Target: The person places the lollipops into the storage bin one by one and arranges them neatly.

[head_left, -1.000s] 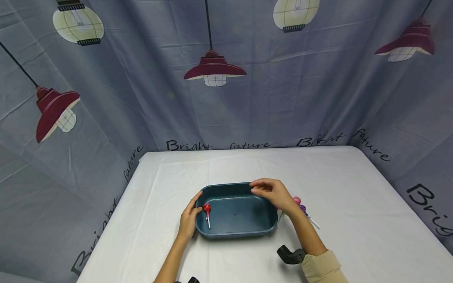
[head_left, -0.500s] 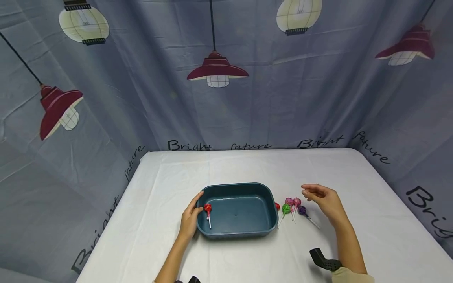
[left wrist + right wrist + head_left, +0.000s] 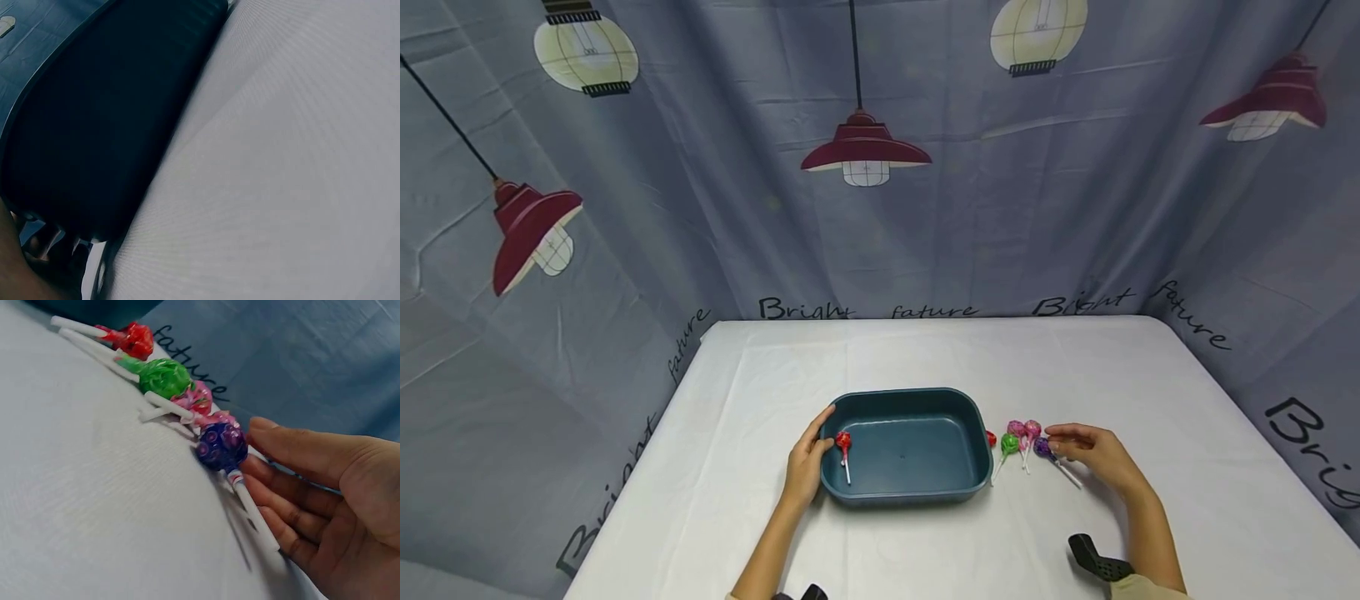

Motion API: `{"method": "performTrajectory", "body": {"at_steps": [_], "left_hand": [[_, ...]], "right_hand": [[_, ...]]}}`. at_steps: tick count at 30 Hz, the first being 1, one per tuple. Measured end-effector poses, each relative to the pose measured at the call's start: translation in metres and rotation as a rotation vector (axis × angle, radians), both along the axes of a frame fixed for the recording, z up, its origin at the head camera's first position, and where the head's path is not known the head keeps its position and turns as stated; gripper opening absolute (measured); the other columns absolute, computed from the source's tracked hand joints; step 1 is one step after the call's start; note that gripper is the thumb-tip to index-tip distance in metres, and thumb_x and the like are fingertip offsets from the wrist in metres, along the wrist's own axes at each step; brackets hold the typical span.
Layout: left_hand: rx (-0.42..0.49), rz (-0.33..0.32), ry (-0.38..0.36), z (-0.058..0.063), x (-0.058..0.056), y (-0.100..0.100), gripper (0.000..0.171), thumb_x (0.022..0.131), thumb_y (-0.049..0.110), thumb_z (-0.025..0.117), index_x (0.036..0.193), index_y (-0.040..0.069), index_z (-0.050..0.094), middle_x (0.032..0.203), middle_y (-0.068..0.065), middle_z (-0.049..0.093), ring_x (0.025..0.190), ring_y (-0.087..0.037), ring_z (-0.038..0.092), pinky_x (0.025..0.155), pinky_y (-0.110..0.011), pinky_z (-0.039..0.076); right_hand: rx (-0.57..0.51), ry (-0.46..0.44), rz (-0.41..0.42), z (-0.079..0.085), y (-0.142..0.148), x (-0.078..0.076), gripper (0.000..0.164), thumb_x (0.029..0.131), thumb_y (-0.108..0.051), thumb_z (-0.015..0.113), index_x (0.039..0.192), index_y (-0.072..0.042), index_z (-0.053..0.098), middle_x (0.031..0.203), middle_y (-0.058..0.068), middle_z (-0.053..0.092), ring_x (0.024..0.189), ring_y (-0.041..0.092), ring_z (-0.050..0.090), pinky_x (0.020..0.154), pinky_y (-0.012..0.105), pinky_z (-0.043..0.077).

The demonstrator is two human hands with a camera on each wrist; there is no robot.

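Head | pink lollipops (image 3: 1033,429) beside purple lollipop (image 3: 1042,447) | left hand (image 3: 805,468) grips tray (image 3: 917,462); right hand (image 3: 1099,452), fingers parted, contact unclear | tray part-hides outer red lollipop (image 3: 992,438)

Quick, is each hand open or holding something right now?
Left hand: holding the dark teal tray at its side.
Right hand: open beside the purple lollipop, not gripping it.

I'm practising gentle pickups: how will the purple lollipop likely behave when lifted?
The purple lollipop should be stiff along its straight white stick. Pinched there, it may tip toward its far bulkier head. Its shiny wrapper might feel slippery.
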State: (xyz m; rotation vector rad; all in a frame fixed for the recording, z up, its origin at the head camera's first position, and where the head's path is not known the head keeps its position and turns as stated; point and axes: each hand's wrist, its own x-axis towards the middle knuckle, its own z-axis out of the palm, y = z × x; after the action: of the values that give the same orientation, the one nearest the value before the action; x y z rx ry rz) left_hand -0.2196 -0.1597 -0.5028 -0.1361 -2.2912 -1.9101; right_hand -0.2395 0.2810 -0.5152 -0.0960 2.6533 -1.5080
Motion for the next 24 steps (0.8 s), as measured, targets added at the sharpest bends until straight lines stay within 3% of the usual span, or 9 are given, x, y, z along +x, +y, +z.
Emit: {"method": "performTrajectory", "body": {"at_steps": [5, 9, 15, 24], "left_hand": [[0.007, -0.012, -0.006, 0.001, 0.001, 0.000, 0.046, 0.090, -0.004, 0.044, 0.135, 0.008, 0.048, 0.140, -0.006, 0.042, 0.132, -0.020, 0.031, 0.107, -0.038, 0.022], [0.014, -0.012, -0.008, 0.001, 0.001, 0.000, 0.046, 0.090, -0.004, 0.044, 0.135, 0.007, 0.048, 0.140, -0.007, 0.042, 0.132, -0.020, 0.031, 0.108, -0.038, 0.022], [0.012, -0.003, -0.005, 0.000, 0.001, -0.001, 0.046, 0.090, -0.004, 0.045, 0.134, 0.007, 0.049, 0.139, -0.007, 0.043, 0.131, -0.020, 0.032, 0.106, -0.028, 0.023], [0.018, -0.004, -0.005, 0.001, 0.000, 0.000, 0.046, 0.090, -0.004, 0.044, 0.134, 0.006, 0.048, 0.140, -0.009, 0.043, 0.132, -0.021, 0.032, 0.107, -0.038, 0.022]], "right_hand": [[0.013, -0.019, -0.005, -0.003, -0.003, -0.001, 0.047, 0.083, -0.030, 0.067, 0.117, 0.002, 0.060, 0.109, 0.016, 0.064, 0.088, 0.012, 0.062, 0.085, 0.039, 0.046], [0.050, -0.024, 0.004, -0.004, -0.006, -0.002, 0.047, 0.082, -0.030, 0.068, 0.116, 0.002, 0.061, 0.107, 0.015, 0.065, 0.089, 0.015, 0.062, 0.088, 0.051, 0.041], [0.116, -0.024, 0.004, -0.005, -0.010, -0.004, 0.043, 0.081, -0.029, 0.070, 0.112, 0.001, 0.064, 0.102, 0.013, 0.066, 0.086, 0.017, 0.060, 0.078, 0.039, 0.045], [0.135, -0.063, -0.020, -0.002, -0.010, -0.003, 0.044, 0.080, -0.031, 0.071, 0.111, -0.001, 0.065, 0.101, 0.011, 0.066, 0.085, 0.017, 0.056, 0.069, 0.031, 0.040]]}}
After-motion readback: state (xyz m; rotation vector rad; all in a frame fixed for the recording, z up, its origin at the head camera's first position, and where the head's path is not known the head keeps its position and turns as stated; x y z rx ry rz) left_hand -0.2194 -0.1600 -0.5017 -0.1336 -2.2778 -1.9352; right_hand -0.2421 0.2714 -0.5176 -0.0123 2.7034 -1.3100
